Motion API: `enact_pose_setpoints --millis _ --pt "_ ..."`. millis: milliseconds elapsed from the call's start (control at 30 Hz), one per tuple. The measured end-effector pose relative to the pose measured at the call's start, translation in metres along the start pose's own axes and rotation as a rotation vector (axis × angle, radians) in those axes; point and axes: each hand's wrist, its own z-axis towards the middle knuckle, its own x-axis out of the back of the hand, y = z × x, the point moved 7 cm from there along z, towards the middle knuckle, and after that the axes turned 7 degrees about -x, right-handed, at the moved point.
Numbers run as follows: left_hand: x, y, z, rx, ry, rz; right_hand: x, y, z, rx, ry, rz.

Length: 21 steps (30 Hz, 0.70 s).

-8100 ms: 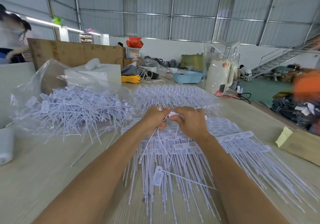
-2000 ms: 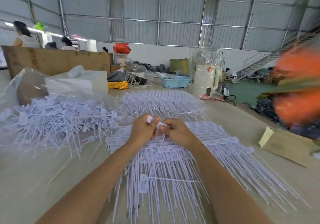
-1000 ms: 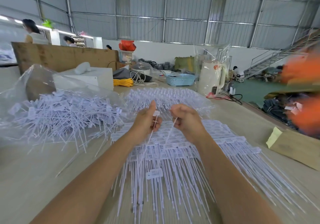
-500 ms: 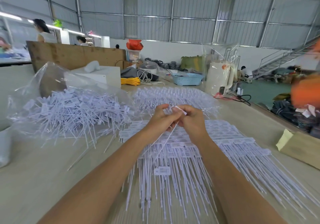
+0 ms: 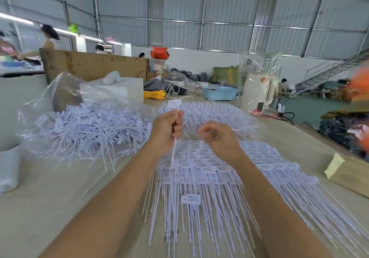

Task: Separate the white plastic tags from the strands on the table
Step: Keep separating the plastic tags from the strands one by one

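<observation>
Now, the moment, with every place given from the fan of joined tags (image 5: 209,170) on the table (image 5: 50,198):

Left hand: the left hand (image 5: 167,130) is raised just above the fan's far left part, fingers curled round one separated tag (image 5: 174,104) by its stem.

Tag axis: the strand runs close to upright through the fist, flat head above the knuckles, thin tail hanging down to just over the fan's top rows.

Right hand: the right hand (image 5: 217,138) hovers over the fan's far middle, blurred; its fingers look curled, but whether they pinch anything I cannot tell.

Key relation: the pile of loose tags (image 5: 87,126) on its clear plastic bag (image 5: 65,90) lies left of the fan, on the left hand's own side and well nearer it than the right; dropping the tag there would likely be a short sideways carry.

Stray piece: one loose tag head (image 5: 190,199) lies flat on the fan's near strands, between the forearms.

Open room: bare tabletop left of the fan's near half; the strand tips spread toward the person.

Edges: a brown paper package (image 5: 349,174) sits right of the fan by the table's right edge; a second bundle of tags (image 5: 215,114) lies just beyond the fan.

Progress: my guess is much is left, since most rows are joined.
</observation>
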Motion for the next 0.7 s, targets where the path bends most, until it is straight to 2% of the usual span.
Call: enact_pose_setpoints --millis 67,100,133,233,400,467,533,633,700 --pt "0.013 -0.007 0.002 0.076 0.03 -0.01 -0.036 -0.004 -0.011 0.02 -0.387 -0.22" --pt "0.017 -0.014 0.001 0.113 0.045 0.035 -0.048 -0.003 -0.017 0.022 -0.513 -0.323" --pt "0.022 -0.019 0.0 0.142 0.06 0.084 -0.057 -0.002 -0.02 0.029 -0.57 -0.418" --pt "0.029 -0.03 -0.002 0.185 0.08 0.173 -0.066 -0.002 -0.02 0.061 -0.569 -0.597" --pt "0.035 -0.036 -0.002 0.228 0.104 0.174 -0.071 0.002 -0.025 0.052 -0.645 -0.612" --pt "0.036 -0.037 -0.002 0.234 0.102 0.162 -0.059 -0.005 -0.022 0.058 -0.583 -0.493" --pt "0.035 -0.037 -0.003 0.238 0.099 0.147 -0.035 -0.012 -0.014 0.048 -0.438 -0.263" --pt "0.027 -0.036 -0.002 0.213 0.099 0.139 0.009 -0.013 -0.002 0.038 -0.047 0.018" --pt "0.016 -0.034 -0.003 0.183 0.074 0.103 0.023 -0.004 0.0 -0.038 0.147 0.132"
